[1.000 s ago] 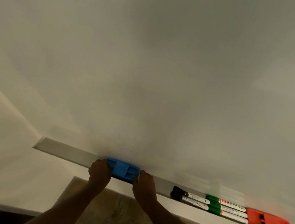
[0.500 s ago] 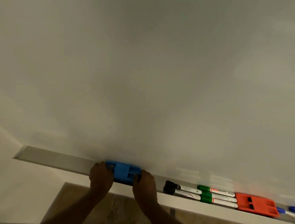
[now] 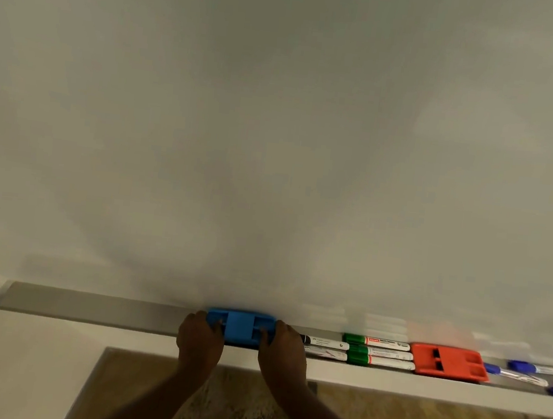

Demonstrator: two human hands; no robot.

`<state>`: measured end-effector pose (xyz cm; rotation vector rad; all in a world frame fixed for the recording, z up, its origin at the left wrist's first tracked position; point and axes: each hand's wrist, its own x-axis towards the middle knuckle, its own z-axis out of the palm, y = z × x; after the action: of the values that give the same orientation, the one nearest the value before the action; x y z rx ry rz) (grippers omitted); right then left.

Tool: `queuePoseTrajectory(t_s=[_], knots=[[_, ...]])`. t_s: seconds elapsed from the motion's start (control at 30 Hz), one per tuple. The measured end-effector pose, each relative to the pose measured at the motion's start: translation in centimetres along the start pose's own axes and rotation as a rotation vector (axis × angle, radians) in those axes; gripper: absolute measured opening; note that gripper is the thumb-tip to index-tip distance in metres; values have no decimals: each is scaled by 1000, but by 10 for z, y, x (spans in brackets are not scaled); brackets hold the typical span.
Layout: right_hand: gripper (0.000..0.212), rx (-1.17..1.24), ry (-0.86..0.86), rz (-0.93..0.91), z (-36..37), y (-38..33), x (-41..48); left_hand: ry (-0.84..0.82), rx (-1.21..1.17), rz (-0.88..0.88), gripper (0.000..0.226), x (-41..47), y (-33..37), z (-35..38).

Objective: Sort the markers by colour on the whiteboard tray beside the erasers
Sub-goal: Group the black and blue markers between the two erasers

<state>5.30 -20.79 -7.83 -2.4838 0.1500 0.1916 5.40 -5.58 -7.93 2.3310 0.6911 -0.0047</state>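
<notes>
The markers lie in a row on the grey tray (image 3: 85,304) under the whiteboard (image 3: 276,140). The black markers (image 3: 325,343) sit just right of the blue eraser (image 3: 240,326), and the green markers (image 3: 376,351) lie end to end with them. Next comes the red eraser (image 3: 447,362), touching the green ones or very close, and past it the blue markers (image 3: 525,373) lie a bit crooked near the picture's edge. Both hands are on the blue eraser. The left hand (image 3: 200,340) grips its left end and the right hand (image 3: 283,349) grips its right end, fingers curled over the top, so it is squeezed between them. The right hand is right up against the black markers and hides their caps. If the eraser gets pushed to the right, it could bump those markers, and they could roll off the front edge of the tray. The blue markers look most likely to roll, since they lie loose and slanted.
</notes>
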Motion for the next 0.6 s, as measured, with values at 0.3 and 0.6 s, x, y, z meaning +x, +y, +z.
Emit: queuePoseTrajectory(t_s=[0.3,0.6], knots=[[31,23,-84,8,-7,15,1,-14,77,-25,16,-10,11,11],[31,-17,-165,-93,-15,19,6,26,132,-45,19,-12,14,16]])
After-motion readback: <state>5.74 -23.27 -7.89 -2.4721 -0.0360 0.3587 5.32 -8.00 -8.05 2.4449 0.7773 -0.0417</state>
